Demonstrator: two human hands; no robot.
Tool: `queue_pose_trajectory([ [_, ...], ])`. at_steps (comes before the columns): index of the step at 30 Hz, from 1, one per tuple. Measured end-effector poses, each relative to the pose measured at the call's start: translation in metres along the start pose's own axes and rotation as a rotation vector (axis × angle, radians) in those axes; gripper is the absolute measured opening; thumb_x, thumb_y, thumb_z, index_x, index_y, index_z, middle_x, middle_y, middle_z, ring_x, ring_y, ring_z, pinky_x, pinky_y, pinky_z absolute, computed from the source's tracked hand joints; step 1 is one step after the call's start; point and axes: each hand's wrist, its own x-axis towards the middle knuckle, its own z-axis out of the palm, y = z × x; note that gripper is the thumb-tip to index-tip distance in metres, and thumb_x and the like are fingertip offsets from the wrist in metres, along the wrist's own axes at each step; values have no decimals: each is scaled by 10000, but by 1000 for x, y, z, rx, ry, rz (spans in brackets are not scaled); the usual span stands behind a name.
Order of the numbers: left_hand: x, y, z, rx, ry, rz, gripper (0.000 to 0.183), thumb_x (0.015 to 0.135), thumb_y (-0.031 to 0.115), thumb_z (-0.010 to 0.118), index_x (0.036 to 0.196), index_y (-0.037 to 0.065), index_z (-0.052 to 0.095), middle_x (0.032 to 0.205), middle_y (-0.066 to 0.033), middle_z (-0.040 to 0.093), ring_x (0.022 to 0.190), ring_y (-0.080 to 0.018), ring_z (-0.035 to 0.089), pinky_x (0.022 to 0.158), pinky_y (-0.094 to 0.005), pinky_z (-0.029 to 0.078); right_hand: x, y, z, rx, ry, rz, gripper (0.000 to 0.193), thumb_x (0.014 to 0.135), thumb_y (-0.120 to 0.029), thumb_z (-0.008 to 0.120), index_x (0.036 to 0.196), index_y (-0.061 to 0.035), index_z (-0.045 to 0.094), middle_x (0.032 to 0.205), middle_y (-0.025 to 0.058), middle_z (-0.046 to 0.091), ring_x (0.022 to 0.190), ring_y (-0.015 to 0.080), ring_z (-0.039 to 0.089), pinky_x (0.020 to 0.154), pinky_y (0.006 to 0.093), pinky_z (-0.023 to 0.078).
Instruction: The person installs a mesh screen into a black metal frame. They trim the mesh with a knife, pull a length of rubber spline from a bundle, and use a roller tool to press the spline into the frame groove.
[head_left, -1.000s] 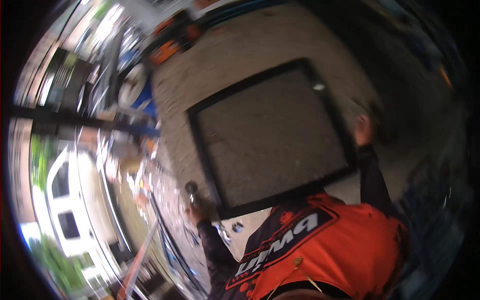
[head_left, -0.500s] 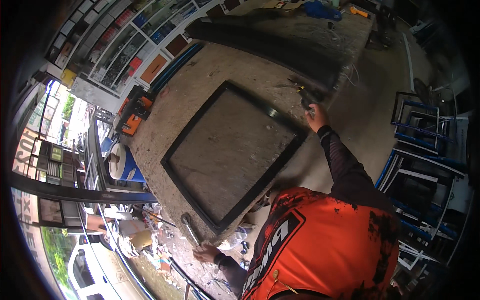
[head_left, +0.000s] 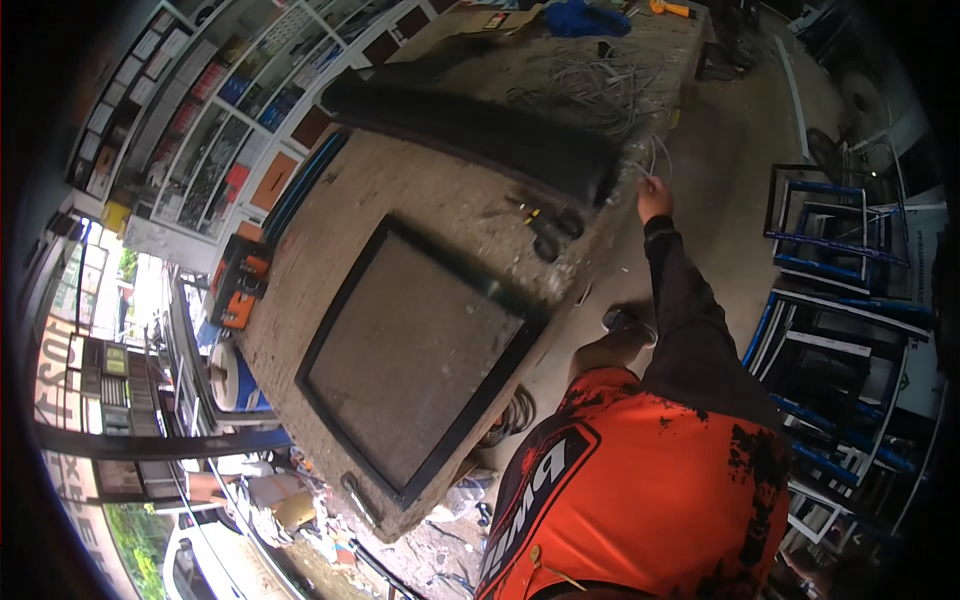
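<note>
My right hand [head_left: 655, 200] reaches past the table's right edge, fingers pinched on the loose end of a thin, pale grey cord [head_left: 657, 155]. That cord leads toward a tangled heap of the same cord [head_left: 590, 85] at the far end of the table. Black-handled scissors [head_left: 556, 236] lie nearer me, beside a small black-and-yellow tool [head_left: 525, 211]. A black rectangular frame [head_left: 325, 333] rests flat on the table. By its near corner is a small metal-handled tool [head_left: 357, 498]. My left hand is out of sight.
A long dark roll of mesh [head_left: 470, 142] crosses the worktable [head_left: 285, 310]. An orange-and-black toolbox [head_left: 238, 282] sits at its left edge, with a blue-and-white cooler [head_left: 238, 378] below. Frames [head_left: 835, 350] are stacked on the right. Glass-fronted cabinets [head_left: 215, 130] stand behind.
My right hand has left the scissors on the table and moved farther away to the cord. My left hand, earlier by the metal-handled tool, has gone out of view. The view has shifted.
</note>
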Motion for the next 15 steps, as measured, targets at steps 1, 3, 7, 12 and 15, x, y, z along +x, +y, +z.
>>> queue_pose_trajectory([
  [1,2,24,5,-32,-56,31,545,934,434,547,1254,-5,506,1219,-246,575,1128,-426,552,965,-514,428,23,-11,-2,5,-55,16,337,922,-303,572,1151,-62,631,1017,126,691,933,323,652,797,417,505],
  [3,14,79,17,-86,-158,105,522,930,428,556,1229,1,531,1207,-238,588,1122,-413,563,960,-497,438,80,-16,-10,-103,-116,-148,274,939,-240,553,1146,-87,648,1051,141,676,987,331,633,858,432,500],
  [7,26,181,25,-144,-267,183,480,921,417,575,1178,11,582,1183,-223,615,1109,-387,586,949,-462,459,169,-23,-2,-659,-93,-611,268,957,-110,521,1200,-114,632,1287,137,572,1115,327,582,901,444,507],
  [12,22,276,6,-118,-302,275,433,910,403,598,1114,24,646,1153,-204,649,1092,-355,615,936,-418,484,249,-73,-10,-767,-428,-855,191,985,-140,488,1084,-49,625,1238,97,556,1040,280,580,870,463,516],
  [15,47,298,2,145,-39,773,368,911,374,604,1005,20,638,995,-190,687,930,-324,669,812,-424,518,281,-207,-40,109,-784,-343,240,1011,-217,474,973,-18,601,979,79,572,827,218,590,835,422,531],
])
